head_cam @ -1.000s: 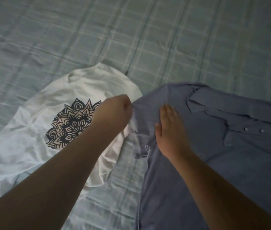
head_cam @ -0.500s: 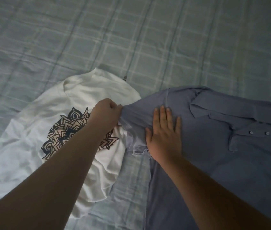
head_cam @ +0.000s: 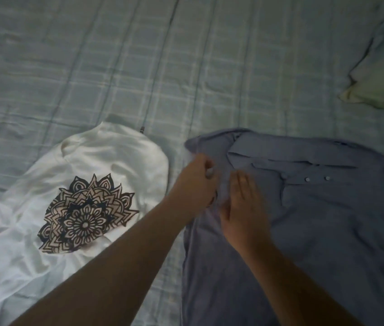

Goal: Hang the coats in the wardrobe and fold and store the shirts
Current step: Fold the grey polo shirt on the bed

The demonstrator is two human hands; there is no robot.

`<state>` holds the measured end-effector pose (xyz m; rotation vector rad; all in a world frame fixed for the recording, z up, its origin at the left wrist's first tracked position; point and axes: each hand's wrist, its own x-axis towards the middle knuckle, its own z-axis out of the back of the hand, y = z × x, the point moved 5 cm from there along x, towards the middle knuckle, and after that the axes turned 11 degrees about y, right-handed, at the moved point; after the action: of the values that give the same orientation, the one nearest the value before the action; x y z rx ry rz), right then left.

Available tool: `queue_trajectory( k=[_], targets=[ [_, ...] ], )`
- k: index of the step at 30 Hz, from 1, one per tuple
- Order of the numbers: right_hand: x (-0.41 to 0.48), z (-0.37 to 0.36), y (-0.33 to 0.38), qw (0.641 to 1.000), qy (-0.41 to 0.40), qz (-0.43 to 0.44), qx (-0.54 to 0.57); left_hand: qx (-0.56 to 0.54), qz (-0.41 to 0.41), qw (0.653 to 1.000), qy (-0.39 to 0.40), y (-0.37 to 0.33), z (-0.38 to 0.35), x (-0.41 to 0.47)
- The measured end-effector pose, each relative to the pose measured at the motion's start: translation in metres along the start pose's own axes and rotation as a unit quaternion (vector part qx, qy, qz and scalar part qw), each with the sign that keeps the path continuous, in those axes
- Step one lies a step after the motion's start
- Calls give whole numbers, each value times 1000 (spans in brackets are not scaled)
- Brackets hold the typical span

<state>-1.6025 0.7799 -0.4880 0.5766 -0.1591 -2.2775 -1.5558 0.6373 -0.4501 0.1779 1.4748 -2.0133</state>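
Observation:
A blue-grey collared shirt [head_cam: 315, 220] with small buttons lies spread face up on the bed, at the right. My left hand [head_cam: 195, 182] is closed on its short sleeve, which is folded in over the shirt's left shoulder. Flat on the shirt's chest, just right of that fold, rests my right hand [head_cam: 242, 208], fingers together. A white T-shirt [head_cam: 106, 165] with a black mandala print lies spread out on the left, apart from both hands.
Everything lies on a bed covered by a pale blue checked sheet [head_cam: 186, 67]. A pillow corner [head_cam: 379, 81] shows at the right edge. A small dark zip pull [head_cam: 142, 130] lies between the two shirts.
My left hand has carried the blue shirt's sleeve rightwards, off the white T-shirt and over the shirt's body. The right hand stays pressed on the chest. The view has tilted up.

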Motion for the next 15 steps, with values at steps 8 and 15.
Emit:
queue_trajectory(
  k=[8, 15],
  targets=[
    [-27, 9, -80, 998, 24, -37, -33, 36, 27, 993, 105, -18, -109, -9],
    [-13, 5, -57, 998, 10, 65, -14, 254, -102, 958, -80, -5, -64, -76]
  ],
)
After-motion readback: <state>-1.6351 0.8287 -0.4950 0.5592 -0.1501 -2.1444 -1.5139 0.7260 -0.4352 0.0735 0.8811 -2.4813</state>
